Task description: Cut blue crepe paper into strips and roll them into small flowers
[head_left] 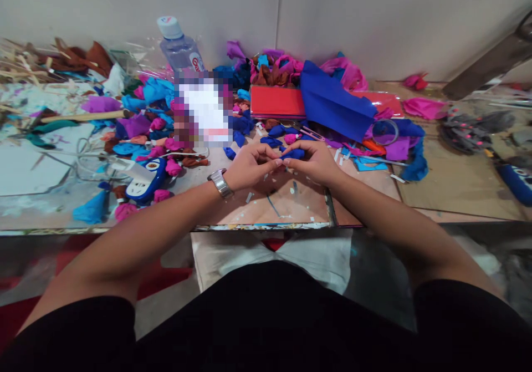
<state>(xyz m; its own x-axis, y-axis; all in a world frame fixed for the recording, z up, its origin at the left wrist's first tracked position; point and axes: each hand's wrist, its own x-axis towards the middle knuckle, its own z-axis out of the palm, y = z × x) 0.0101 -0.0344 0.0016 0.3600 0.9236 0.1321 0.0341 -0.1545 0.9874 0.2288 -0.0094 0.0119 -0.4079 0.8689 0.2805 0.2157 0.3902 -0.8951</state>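
My left hand [249, 167], with a watch on its wrist, and my right hand [313, 164] meet at the middle of the table [291, 205]. Both pinch a small dark blue fabric piece [294, 153] between the fingertips. Right behind the hands lie more small blue pieces [272, 140] and a pink one [290, 138]. A big dark blue cloth [332, 103] lies beyond the right hand, partly over a red flat sheet [276, 101].
A water bottle [179, 45] stands at the back left. Piles of pink, purple, blue and brown fabric bits cover the left side, with a blue-and-white device [145, 179] and wooden sticks [78, 118]. A tape roll [385, 132] lies right of the cloth.
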